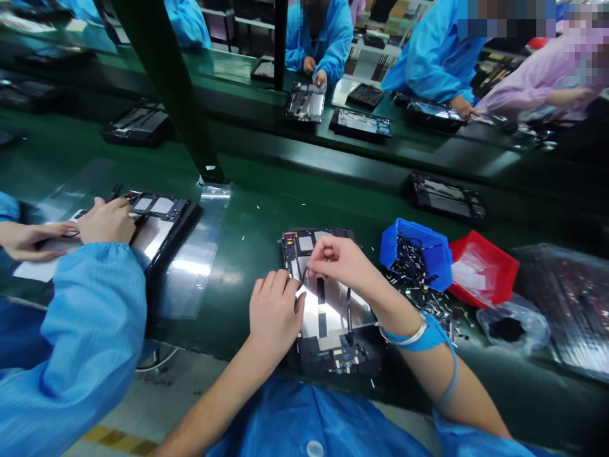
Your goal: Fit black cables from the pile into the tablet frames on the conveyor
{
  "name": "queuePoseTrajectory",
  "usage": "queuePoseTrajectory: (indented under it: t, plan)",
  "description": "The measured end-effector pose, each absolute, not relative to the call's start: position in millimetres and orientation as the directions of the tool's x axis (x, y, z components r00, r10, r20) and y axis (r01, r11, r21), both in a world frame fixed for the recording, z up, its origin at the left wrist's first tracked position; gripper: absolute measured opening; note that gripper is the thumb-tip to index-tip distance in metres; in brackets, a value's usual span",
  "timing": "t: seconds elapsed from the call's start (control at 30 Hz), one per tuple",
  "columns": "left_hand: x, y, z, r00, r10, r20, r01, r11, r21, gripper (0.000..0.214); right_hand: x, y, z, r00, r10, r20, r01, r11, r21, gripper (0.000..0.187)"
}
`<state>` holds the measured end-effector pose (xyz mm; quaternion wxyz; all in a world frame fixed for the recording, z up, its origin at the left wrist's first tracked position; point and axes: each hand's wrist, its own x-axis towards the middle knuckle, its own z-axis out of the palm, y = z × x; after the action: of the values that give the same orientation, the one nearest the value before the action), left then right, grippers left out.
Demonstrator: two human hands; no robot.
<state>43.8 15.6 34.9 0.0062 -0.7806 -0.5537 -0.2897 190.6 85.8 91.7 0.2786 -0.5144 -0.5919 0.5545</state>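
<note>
An opened tablet (333, 317) with silver battery panels and dark circuit boards lies in front of me on the green bench. My right hand (337, 260) is over its upper part, thumb and forefinger pinched on a thin black cable (304, 276). The cable runs down to the curled fingertips of my left hand (276, 311), at the tablet's left edge. Those fingers are closed around the cable's lower end, partly hidden by the hand. A blue wrist strap (428, 333) and a bracelet circle my right wrist.
To the right are a blue bin (440, 254) of small black parts, a red bin (507, 270), loose parts (440, 311) and a clear bag (521, 327). At left, a co-worker's hands (107, 219) work on another tablet (159, 238). A dark post (166, 82) rises beyond; people sit opposite.
</note>
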Motion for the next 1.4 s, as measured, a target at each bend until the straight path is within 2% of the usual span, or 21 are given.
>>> queuePoseTrajectory:
  t: [0.07,0.17,0.23,0.27,0.33,0.4,0.47,0.53,0.7,0.93,1.07,1.2,1.3,1.4]
  plan:
    - [38.8,14.1,36.1,0.212,0.863,0.458,0.824,-0.410,0.391,0.016,189.3,85.6,91.1,-0.329,0.910,-0.252,0.255,-0.172,-0.952,0.011]
    - [30.0,15.0,40.8,0.083,0.926,0.369,0.611,-0.340,0.715,0.018,188.9,80.5,89.7,-0.341,0.921,-0.188,0.203,-0.123,-0.971,0.012]
    - [26.5,16.8,45.6,-0.011,0.984,0.176,0.353,-0.161,0.922,0.015,189.7,70.9,90.2,-0.266,0.964,-0.025,0.260,0.047,-0.965,0.012]
    - [26.4,17.7,47.9,-0.023,0.998,0.059,0.205,-0.053,0.977,0.014,190.3,64.4,91.1,-0.222,0.970,0.102,0.329,0.173,-0.928,0.010]
    - [29.8,19.3,51.3,0.047,0.992,-0.120,-0.083,0.124,0.989,0.016,191.8,50.5,93.3,-0.215,0.898,0.384,0.479,0.439,-0.760,0.008]
    - [37.2,20.2,53.0,0.159,0.970,-0.183,-0.309,0.225,0.924,0.023,193.1,38.1,95.6,-0.288,0.757,0.586,0.554,0.631,-0.544,0.011]
    - [46.1,20.1,53.8,0.228,0.951,-0.207,-0.452,0.292,0.843,0.028,194.0,29.7,96.6,-0.326,0.660,0.677,0.594,0.700,-0.397,0.015]
    - [54.1,19.2,54.4,0.254,0.937,-0.239,-0.540,0.342,0.769,0.028,194.9,25.3,96.3,-0.307,0.652,0.693,0.662,0.669,-0.337,0.017]
    - [64.5,15.6,53.4,0.320,0.916,-0.240,-0.600,0.392,0.697,0.028,199.0,23.4,94.3,-0.248,0.726,0.642,0.722,0.580,-0.377,0.021]
    - [63.2,19.2,60.2,0.362,0.920,-0.149,-0.399,0.297,0.867,0.025,206.9,23.7,95.8,-0.330,0.690,0.644,0.675,0.650,-0.350,0.020]
    - [62.7,22.3,68.4,0.311,0.944,-0.108,-0.295,0.204,0.934,0.016,209.3,23.5,96.2,-0.350,0.655,0.669,0.712,0.650,-0.265,0.011]
    - [65.2,22.6,69.8,0.270,0.961,-0.056,-0.189,0.110,0.976,0.013,216.5,23.3,96.6,-0.438,0.603,0.667,0.687,0.703,-0.185,0.015]
    - [67.6,24.2,67.4,0.356,0.931,-0.086,-0.259,0.187,0.948,0.013,230.6,22.8,95.6,-0.435,0.599,0.673,0.732,0.670,-0.124,0.016]
    - [70.2,27.2,64.8,0.447,0.880,-0.160,-0.395,0.355,0.847,0.018,245.0,20.9,96.4,-0.306,0.640,0.705,0.854,0.512,-0.094,0.022]
